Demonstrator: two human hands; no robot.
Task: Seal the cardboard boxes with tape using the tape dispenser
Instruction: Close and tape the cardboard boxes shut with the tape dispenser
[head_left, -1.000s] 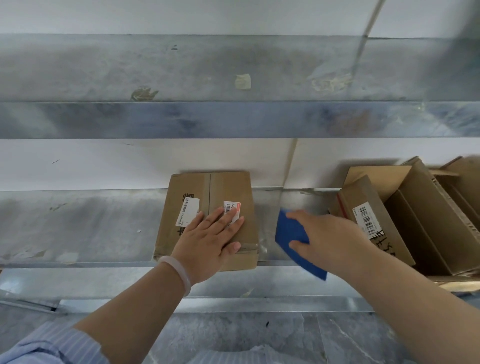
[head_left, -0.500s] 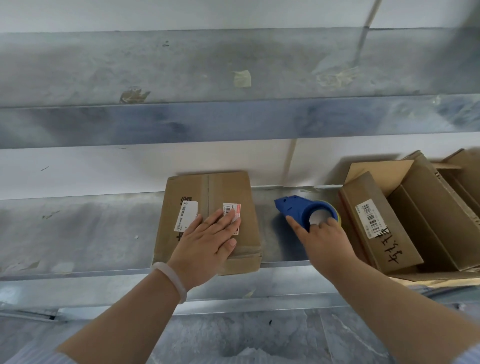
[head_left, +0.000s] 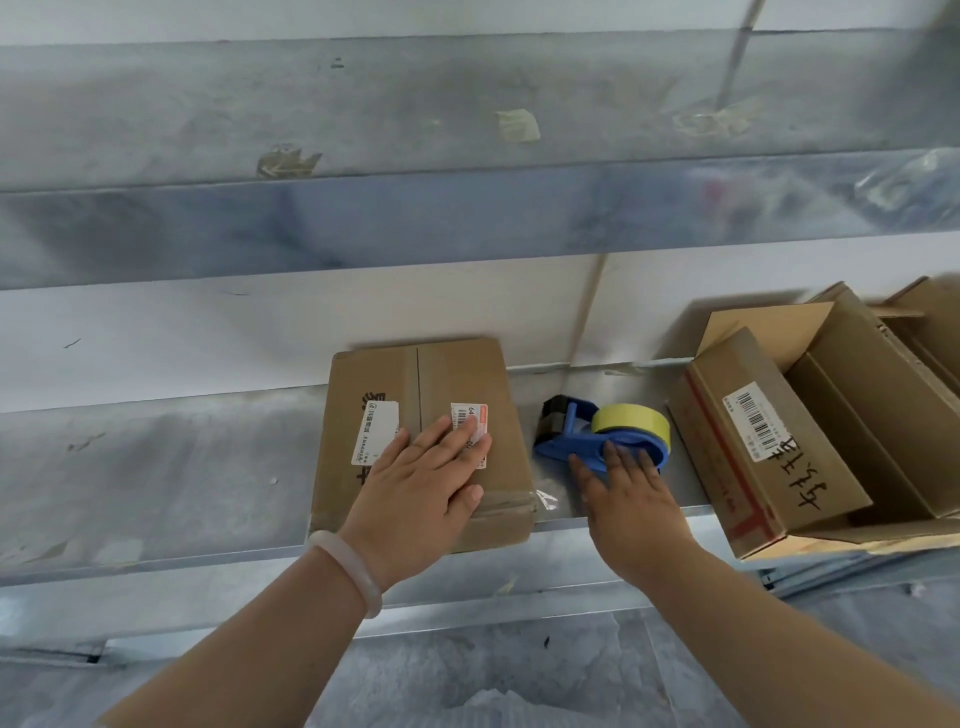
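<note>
Flat brown cardboard box (head_left: 457, 379) sits on the metal shelf (head_left: 156, 467), long side running away from the camera. Its flaps are closed, with clear tape down the middle seam and a wrinkly strip across the near edge. It has two stickers, a white label (head_left: 375, 431) and a barcode one with a red edge (head_left: 470, 418).

The left hand (head_left: 421, 488), pale bangle (head_left: 348, 566) on the wrist, lies flat on top with fingers spread, pressing rather than grabbing. Just right of the box is the blue tape dispenser (head_left: 558, 447) with a yellow roll (head_left: 631, 423). It's standing on the shelf. The right hand (head_left: 628, 499) has straight fingers touching its near side, not wrapped around it.

Further right, a closed barcoded box (head_left: 779, 467) with marker scribble leans against a bigger open carton (head_left: 872, 415). Can't tell what's inside that one.
</note>
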